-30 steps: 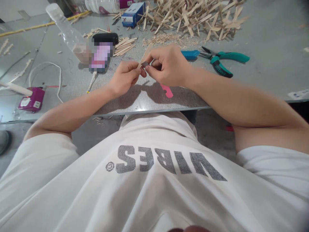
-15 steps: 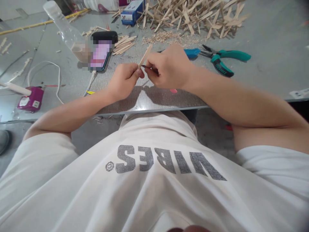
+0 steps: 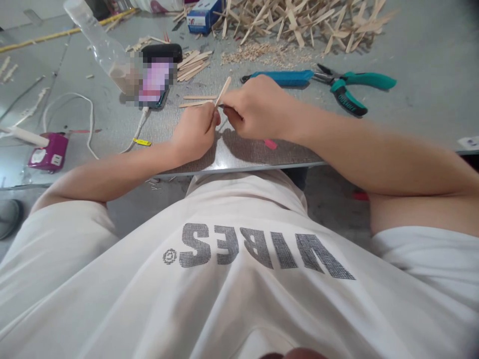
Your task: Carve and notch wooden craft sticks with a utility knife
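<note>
My left hand [image 3: 197, 127] is closed in a pinch around the lower end of a wooden craft stick [image 3: 224, 89], which points up and slightly right. My right hand [image 3: 260, 107] is closed just right of it, gripping a small dark blade-like piece [image 3: 221, 105]. Its tip meets the stick's edge near the left fingers, and the rest is hidden in the hand. Two more craft sticks [image 3: 198, 103] lie on the table just beyond my left hand. A blue utility knife [image 3: 290, 78] lies behind my right hand, beside pliers with green and black handles [image 3: 350, 92].
Loose craft sticks [image 3: 192, 66] lie near a phone [image 3: 153, 82] on a white cable. At the back are a heap of joined sticks [image 3: 295, 22], wood chips [image 3: 258, 54], a blue box [image 3: 205, 16] and a leaning plastic bottle [image 3: 101, 47]. A purple block [image 3: 48, 152] stands left.
My left hand has shifted slightly towards me, and two sticks behind it now show. The held stick sits a little lower. More of the blue knife is visible past my right hand.
</note>
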The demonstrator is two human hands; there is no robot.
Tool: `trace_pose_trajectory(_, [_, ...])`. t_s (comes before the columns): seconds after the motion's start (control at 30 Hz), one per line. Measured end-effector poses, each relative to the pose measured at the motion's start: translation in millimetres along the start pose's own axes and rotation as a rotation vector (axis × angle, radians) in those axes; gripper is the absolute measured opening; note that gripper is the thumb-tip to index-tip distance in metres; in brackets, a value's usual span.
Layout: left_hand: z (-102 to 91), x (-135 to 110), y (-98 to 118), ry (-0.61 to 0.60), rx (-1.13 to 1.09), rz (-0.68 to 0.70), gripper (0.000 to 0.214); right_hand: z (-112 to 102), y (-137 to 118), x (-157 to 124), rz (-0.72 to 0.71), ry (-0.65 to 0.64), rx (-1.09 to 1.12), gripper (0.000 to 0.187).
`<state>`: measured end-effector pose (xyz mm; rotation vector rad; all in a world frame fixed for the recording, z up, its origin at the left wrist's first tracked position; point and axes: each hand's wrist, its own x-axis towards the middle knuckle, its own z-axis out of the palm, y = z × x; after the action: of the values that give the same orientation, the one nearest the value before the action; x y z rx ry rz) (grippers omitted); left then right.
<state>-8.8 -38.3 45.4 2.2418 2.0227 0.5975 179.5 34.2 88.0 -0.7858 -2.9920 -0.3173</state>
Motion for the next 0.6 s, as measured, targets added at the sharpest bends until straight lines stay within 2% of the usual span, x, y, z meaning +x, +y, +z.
trace_pose_trajectory(0.17, [-3.6, -1.4, 9.9, -0.031, 0.083, -0.038, 0.032, 2.3, -0.2, 2.9, 0.037, -0.021, 0.025, 0.03])
trace_pose_trajectory(0.47, [-9.1, 8.1, 11.1, -0.096, -0.137, -0.039, 0.039, -11.9, 1.0, 1.8, -0.023, -0.064, 0.131, 0.023])
trace_pose_trajectory(0.53, [-14.4, 12.3, 11.9, -0.166, -0.204, -0.058, 0.04, -11.8, 7.0, 1.1, 0.001, -0.08, 0.164, 0.018])
trace_pose_trajectory(0.6, [-22.0, 14.4, 10.4, -0.309, -0.291, -0.068, 0.041, -9.8, 13.9, -0.4, 0.012, -0.031, 0.311, 0.02])
